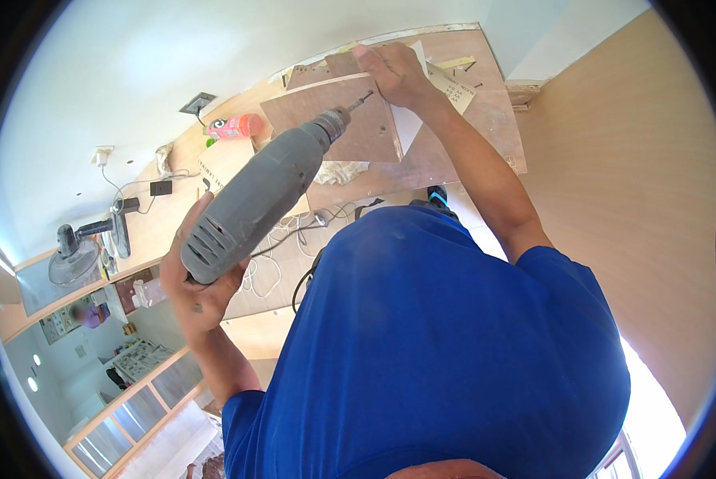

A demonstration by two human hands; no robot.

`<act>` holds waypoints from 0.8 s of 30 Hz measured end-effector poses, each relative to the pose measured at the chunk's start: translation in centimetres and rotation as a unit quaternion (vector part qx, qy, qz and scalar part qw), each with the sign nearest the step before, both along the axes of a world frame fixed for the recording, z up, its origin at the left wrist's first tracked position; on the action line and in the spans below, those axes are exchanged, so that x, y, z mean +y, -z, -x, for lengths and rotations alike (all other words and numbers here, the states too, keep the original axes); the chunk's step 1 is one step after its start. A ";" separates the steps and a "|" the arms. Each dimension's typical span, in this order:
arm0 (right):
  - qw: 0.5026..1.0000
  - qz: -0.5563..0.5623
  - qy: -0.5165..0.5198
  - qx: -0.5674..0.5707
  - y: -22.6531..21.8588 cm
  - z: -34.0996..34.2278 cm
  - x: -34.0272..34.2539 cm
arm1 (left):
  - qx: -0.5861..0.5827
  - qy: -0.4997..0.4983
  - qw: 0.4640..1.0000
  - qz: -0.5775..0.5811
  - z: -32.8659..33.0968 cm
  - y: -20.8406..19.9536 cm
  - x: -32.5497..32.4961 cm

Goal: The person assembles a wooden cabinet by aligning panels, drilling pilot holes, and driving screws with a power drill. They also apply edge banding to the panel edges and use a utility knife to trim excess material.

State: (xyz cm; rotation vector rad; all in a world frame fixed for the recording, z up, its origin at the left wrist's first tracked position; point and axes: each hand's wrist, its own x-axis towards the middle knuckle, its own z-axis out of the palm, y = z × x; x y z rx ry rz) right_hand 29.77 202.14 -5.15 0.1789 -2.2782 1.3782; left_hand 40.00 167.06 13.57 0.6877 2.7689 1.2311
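Note:
My left hand (202, 275) is closed around the grip of a grey power drill (258, 191). A thin bit (363, 100) sticks out of its chuck, pointing up and to the right. The bit's tip appears over a reddish-brown plywood board (356, 132); whether it touches the board I cannot tell. My right hand (398, 73) grips the board at its far right corner, fingers over the edge. A white sheet or panel (408, 124) shows beside the board, under my right wrist. The drill body hides part of the workbench.
A pink-labelled bottle (234, 126) lies left of the board. Further left are a black fan (75, 255) and a black adapter (160, 188). Loose cables (266, 267) hang below the drill. Printed cardboard (452, 89) and screws (470, 68) lie at the right. A wooden panel (613, 176) rises on the right.

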 end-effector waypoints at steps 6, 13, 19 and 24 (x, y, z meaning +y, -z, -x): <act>1.000 -0.016 -0.006 0.009 -0.4 0.2 -0.4 | 0.092 0.077 0.991 0.059 0.8 -0.6 -0.1; 0.999 -0.032 -0.008 -0.021 -0.7 0.2 -0.2 | 0.093 0.058 0.993 0.052 0.7 -0.2 -0.1; 1.000 -0.029 -0.001 -0.008 0.0 0.8 -0.4 | -0.009 -0.006 1.000 -0.015 0.5 1.3 -0.8; 0.998 0.040 0.003 -0.044 -0.6 0.9 0.5 | -0.105 -0.044 0.976 -0.185 -0.3 2.7 -4.5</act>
